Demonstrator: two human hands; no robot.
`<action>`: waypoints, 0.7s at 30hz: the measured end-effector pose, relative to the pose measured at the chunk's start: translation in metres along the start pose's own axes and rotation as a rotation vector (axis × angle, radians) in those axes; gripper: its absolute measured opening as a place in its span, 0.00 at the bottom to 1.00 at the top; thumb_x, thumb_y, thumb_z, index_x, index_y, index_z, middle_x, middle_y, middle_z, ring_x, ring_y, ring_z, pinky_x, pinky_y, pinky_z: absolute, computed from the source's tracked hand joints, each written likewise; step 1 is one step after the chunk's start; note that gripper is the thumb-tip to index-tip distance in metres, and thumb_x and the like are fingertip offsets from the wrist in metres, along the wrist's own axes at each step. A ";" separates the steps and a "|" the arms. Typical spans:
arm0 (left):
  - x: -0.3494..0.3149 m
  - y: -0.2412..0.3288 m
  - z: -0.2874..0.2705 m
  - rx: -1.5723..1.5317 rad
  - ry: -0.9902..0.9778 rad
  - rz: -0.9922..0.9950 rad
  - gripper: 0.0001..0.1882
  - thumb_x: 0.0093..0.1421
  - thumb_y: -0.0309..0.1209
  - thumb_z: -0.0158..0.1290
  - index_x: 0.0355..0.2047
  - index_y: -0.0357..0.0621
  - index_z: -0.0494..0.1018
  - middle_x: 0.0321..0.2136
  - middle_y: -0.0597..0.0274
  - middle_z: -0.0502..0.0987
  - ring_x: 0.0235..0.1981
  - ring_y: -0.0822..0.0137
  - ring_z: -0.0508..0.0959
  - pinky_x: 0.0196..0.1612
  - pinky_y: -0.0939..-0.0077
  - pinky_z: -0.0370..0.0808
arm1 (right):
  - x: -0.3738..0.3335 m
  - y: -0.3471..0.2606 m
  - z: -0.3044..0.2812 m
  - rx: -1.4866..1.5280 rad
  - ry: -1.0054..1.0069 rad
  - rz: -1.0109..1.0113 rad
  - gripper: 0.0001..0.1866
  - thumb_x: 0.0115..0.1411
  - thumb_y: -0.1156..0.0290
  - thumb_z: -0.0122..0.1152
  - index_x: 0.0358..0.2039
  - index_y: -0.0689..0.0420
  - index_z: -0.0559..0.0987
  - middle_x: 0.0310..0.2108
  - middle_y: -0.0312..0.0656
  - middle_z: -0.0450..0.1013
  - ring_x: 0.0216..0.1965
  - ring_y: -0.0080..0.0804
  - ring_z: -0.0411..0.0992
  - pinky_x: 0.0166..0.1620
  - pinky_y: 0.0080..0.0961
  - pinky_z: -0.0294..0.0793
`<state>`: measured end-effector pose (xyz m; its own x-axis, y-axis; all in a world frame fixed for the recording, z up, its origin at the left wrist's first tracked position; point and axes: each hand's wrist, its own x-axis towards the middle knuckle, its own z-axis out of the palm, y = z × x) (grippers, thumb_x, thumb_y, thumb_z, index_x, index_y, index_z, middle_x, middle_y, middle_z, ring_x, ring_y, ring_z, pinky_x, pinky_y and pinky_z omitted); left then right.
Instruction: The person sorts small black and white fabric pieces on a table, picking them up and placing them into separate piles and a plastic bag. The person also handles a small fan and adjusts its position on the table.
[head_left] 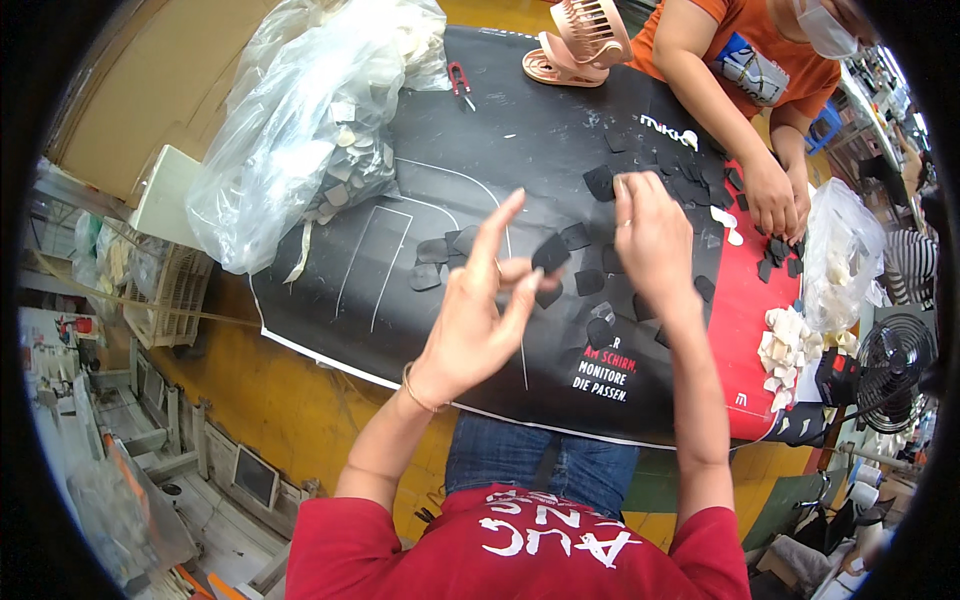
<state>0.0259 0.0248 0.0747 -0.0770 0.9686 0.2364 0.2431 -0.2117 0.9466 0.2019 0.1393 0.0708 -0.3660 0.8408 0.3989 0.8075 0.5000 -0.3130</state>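
My left hand (470, 325) is raised over the black sheet, its index finger pointing up. Its thumb and another finger pinch a small black fabric-like patch (550, 252). Farther right, my right hand (655, 240) has its fingertips closed at the edge of another black patch (598, 184). More such patches (590, 283) lie scattered on the sheet below and between my hands. To the left of my left hand sits a loose group of dark grey patches (428, 251). What each patch is made of I cannot tell.
A clear plastic bag (290, 130) of pale and grey pieces stands at the left, near red thread snips (461, 85). A pink fan (580, 50) is at the back. At right, a co-worker's hands (780, 200) handle black pieces, near a cream-coloured pile (785, 350) and black fan (895, 370).
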 end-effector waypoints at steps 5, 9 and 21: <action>0.055 -0.041 -0.023 0.183 0.037 -0.062 0.15 0.61 0.25 0.55 0.49 0.38 0.74 0.34 0.53 0.83 0.34 0.68 0.81 0.44 0.72 0.74 | 0.025 0.021 0.021 0.004 -0.251 -0.008 0.16 0.64 0.60 0.56 0.30 0.62 0.78 0.30 0.50 0.75 0.35 0.53 0.76 0.39 0.47 0.75; 0.052 -0.062 -0.043 0.767 0.124 0.088 0.13 0.58 0.33 0.59 0.42 0.40 0.79 0.39 0.53 0.79 0.45 0.56 0.76 0.50 0.62 0.67 | 0.023 0.022 0.026 -0.207 -0.192 0.051 0.17 0.63 0.57 0.58 0.30 0.60 0.79 0.31 0.48 0.75 0.33 0.49 0.76 0.37 0.43 0.74; 0.008 -0.052 -0.037 0.792 0.208 0.238 0.18 0.53 0.29 0.63 0.44 0.39 0.79 0.39 0.56 0.80 0.43 0.59 0.79 0.52 0.66 0.66 | -0.018 -0.044 0.020 0.576 -0.304 -0.006 0.12 0.60 0.64 0.63 0.37 0.60 0.81 0.31 0.47 0.76 0.32 0.43 0.77 0.37 0.36 0.75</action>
<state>-0.0231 0.0386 0.0351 -0.0953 0.8499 0.5182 0.8741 -0.1776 0.4521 0.1640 0.1069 0.0602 -0.5527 0.8164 0.1673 0.4581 0.4654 -0.7574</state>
